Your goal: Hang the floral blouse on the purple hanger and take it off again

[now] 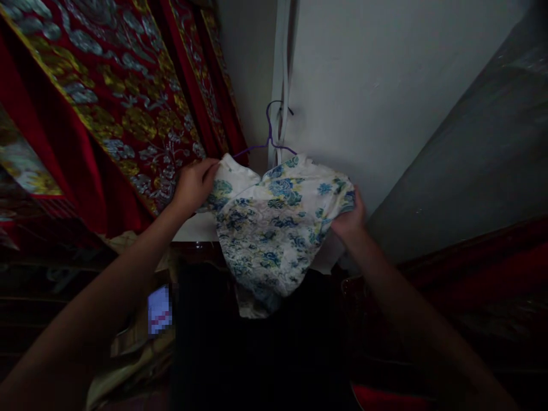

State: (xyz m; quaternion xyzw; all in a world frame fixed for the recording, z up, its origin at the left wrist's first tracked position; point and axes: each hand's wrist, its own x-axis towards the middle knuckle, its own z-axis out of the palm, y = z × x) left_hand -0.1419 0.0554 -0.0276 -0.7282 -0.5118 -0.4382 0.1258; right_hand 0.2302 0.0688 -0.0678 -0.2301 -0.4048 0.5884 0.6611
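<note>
A short-sleeved white shirt with blue and yellow flowers hangs on a thin purple hanger in the middle of the head view. The hanger's hook rises above the collar, against a white upright edge. My left hand pinches the shirt at its left shoulder, fingers closed on the cloth. At the opposite sleeve, my right hand grips the hem, with the thumb in front and the other fingers partly hidden by fabric. The lower end of the shirt narrows and falls in folds over a dark area.
Red cloth with gold and silver embroidery hangs at the left. Behind the hanger is a pale wall, with a grey sheet-like surface to the right. A blurred light-coloured item lies low at the left.
</note>
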